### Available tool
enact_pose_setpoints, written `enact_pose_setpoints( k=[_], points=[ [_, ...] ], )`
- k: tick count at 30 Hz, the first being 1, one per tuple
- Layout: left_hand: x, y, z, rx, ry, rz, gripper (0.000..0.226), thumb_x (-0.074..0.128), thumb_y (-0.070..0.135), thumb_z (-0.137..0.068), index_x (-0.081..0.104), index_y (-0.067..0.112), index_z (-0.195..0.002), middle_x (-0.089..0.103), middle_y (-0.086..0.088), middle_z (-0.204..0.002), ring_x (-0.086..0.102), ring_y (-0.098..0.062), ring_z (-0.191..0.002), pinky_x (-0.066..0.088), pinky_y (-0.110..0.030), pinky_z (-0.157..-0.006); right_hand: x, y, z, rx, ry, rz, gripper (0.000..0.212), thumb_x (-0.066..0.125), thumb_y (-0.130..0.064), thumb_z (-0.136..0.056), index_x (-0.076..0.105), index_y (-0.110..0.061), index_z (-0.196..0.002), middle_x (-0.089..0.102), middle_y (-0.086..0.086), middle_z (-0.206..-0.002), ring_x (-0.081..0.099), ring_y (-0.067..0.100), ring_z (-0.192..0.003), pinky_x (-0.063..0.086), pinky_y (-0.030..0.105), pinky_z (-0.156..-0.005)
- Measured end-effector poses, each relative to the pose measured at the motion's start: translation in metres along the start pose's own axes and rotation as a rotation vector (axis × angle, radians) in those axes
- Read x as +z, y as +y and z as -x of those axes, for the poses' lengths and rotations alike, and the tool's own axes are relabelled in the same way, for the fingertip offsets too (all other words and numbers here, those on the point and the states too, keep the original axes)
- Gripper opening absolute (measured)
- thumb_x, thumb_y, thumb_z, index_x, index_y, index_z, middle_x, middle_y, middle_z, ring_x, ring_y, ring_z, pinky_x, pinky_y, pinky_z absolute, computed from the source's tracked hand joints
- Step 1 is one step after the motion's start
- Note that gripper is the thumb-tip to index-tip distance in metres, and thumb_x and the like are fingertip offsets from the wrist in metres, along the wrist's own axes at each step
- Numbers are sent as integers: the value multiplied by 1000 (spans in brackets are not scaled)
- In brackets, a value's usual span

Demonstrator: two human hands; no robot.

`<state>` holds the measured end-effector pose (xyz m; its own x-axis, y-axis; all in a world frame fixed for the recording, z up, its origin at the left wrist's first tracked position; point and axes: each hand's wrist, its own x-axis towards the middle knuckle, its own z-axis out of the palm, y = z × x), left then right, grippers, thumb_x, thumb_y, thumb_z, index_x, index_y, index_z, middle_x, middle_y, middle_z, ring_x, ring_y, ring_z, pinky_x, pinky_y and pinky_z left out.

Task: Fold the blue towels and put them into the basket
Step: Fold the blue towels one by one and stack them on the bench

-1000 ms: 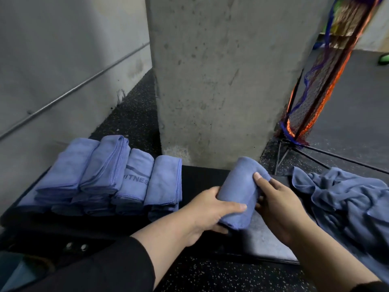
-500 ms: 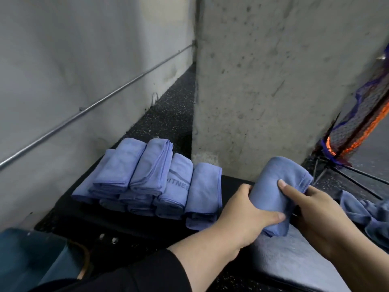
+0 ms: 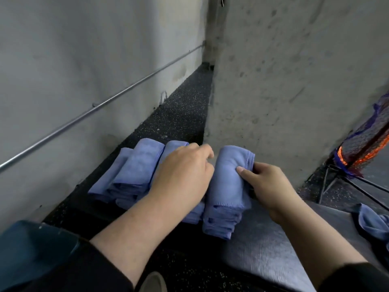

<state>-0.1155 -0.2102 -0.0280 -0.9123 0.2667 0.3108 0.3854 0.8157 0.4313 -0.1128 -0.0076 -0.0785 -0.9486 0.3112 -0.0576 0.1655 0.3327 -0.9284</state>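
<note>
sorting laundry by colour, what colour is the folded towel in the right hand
Light blue, plain; the folded towel shows best in the head view.

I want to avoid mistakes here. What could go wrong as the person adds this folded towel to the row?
1. The folded blue towel is pinched only by the right hand, so its loose layers may open.
2. The left hand rests on the row of folded blue towels and may push it out of line.
</note>
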Motion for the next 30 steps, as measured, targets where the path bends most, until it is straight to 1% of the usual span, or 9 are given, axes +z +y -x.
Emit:
enact_pose_setpoints(
  k=[3, 7, 9, 11, 14, 17, 20, 24, 30],
  points=[
    [2, -20, 0, 83, 12, -82, 32, 42, 23, -86, 71, 22, -102, 67, -1, -99, 60, -27, -98, 45, -41, -81, 23, -5, -4, -57, -33, 121, 22, 72, -31, -90, 73, -10, -87, 72, 18, -81, 60, 15, -65, 49, 34, -60],
    [14, -35, 0, 212, -176, -174, 36, 44, 41, -93, 70, 24, -109, 65, 3, -119, 58, -24, -115, 44, -44, -93, 41, 1, -7, -109, -43, 510, 28, 67, -47, -89, 69, -19, -87, 71, -3, -72, 68, 22, -79, 51, 37, -68],
    [17, -37, 1, 235, -267, -227, 37, 44, 48, -98, 64, 28, -122, 57, 6, -134, 45, -20, -133, 36, -44, -107, 43, 3, -6, -140, 53, 585, 42, 68, -52, -87, 66, -20, -114, 72, -2, -96, 66, 24, -99, 51, 37, -82],
    [19, -38, 4, 225, -349, -265, 43, 43, 54, -100, 57, 32, -134, 45, 9, -147, 28, -15, -145, 21, -43, -117, 39, 1, -6, -294, 178, 582, 61, 69, -51, -86, 54, -20, -136, 61, 2, -122, 57, 25, -114, 46, 40, -95],
    [22, -34, 7, 206, -374, -272, 49, 42, 59, -99, 55, 30, -136, 43, 7, -149, 25, -15, -146, 15, -45, -118, 34, 0, -5, -492, 53, 607, 48, 62, -48, -91, 58, -28, -135, 51, -5, -139, 48, 19, -127, 42, 42, -105],
    [24, -30, 7, 200, -320, -277, 45, 45, 60, -96, 56, 30, -128, 51, 8, -137, 34, -15, -139, 21, -43, -114, 36, 8, 0, -414, -65, 609, 42, 53, -45, -98, 60, -30, -136, 43, -7, -152, 38, 15, -141, 37, 45, -112],
    [25, -24, 5, 199, -272, -266, 36, 45, 57, -98, 54, 31, -121, 53, 10, -129, 40, -14, -132, 26, -40, -111, 34, 6, 2, -461, 18, 487, 34, 53, -36, -100, 63, -26, -131, 42, -7, -153, 39, 10, -141, 33, 32, -114],
    [25, -8, 1, 200, -203, -219, 32, 44, 48, -101, 57, 30, -124, 57, 9, -128, 48, -18, -125, 35, -41, -106, 19, -1, 7, -469, 91, 406, 26, 56, -33, -100, 69, -23, -120, 52, -12, -141, 48, 1, -129, 33, 17, -104],
    [29, 33, -1, 247, -108, -94, 26, 43, 38, -103, 63, 24, -113, 63, 4, -115, 55, -23, -112, 41, -40, -92, -19, 12, 28, -430, 142, 412, 21, 57, -33, -97, 71, -22, -108, 64, -14, -116, 63, 3, -106, 51, 28, -94]
  ],
)
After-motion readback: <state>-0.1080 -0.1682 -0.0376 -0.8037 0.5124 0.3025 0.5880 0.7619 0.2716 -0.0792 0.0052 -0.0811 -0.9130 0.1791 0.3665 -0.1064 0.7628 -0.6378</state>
